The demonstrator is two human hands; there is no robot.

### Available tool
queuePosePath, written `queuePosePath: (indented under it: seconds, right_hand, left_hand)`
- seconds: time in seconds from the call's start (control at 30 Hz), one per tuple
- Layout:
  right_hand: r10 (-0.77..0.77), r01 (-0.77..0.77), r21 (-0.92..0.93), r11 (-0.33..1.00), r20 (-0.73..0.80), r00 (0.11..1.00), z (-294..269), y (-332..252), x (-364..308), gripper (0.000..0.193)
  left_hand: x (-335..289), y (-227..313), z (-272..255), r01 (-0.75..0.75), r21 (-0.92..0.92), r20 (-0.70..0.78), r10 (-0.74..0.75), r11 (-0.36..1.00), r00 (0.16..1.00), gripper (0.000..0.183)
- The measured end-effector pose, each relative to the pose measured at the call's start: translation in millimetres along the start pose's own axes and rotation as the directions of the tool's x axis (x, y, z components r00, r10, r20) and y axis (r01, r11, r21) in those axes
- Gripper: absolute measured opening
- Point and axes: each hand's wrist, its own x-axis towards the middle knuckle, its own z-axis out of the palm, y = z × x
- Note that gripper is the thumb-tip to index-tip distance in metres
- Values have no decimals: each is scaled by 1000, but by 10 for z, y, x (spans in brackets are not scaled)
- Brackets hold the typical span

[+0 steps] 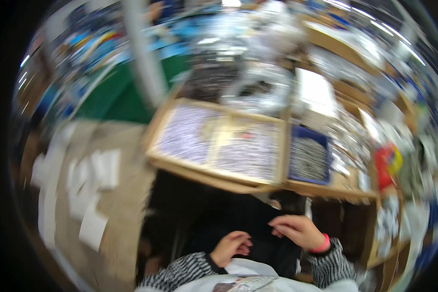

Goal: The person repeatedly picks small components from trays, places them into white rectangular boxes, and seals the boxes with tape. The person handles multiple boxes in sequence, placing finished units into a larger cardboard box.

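Low in the head view, my left hand [231, 248] hovers in front of my body with its fingers curled in toward the thumb. My right hand [299, 232], with a pink band [322, 244] at the wrist, is a little higher to the right, its fingertips bunched together and pointing left. A gap separates the hands. Whether either one has something small in its fingers is hidden by blur. Nearest beyond them is a wooden tray [214, 176] with two compartments, full of small pale pieces. Beside it stands a blue bin [290, 168] of small grey metal-looking parts.
On the left, a brown-covered table [124, 214] carries several white paper pieces [93, 228]. Clear plastic bags [258, 92] lie behind the tray, and a white box [316, 92] is at back right. A red and yellow item [385, 168] is farther right. A pale post [143, 53] rises behind.
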Motion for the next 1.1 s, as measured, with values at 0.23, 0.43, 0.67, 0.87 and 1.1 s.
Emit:
queuePosePath:
  seconds: [0.23, 0.43, 0.67, 0.87, 1.1]
  right_hand:
    - [-115, 72, -158, 985, -279, 953, -485, -138, -484, 22]
    - [-328, 154, -340, 928, -542, 774, -1261, -456, -90, 20]
    - [-236, 81, -250, 965, -686, 688, -1967, -667, 906, 38]
    - [-241, -97, -515, 851, -549, 800, -2191, -669, 1190, 44]
    - [-155, -41, -264, 964, -676, 720, -2245, -651, 1208, 32]
  left_hand:
    - [-49, -282, 45, 107, 47, -2, -108, 993, 994, 13]
    - [74, -285, 30, 143, 77, 1, -144, 987, 990, 13]
    - [155, -248, 182, 151, 107, 61, -158, 983, 986, 20]
    - [11, -123, 307, 72, 59, -15, -72, 996, 997, 13]
    - [24, -86, 208, 55, 35, -41, -53, 998, 998, 17]
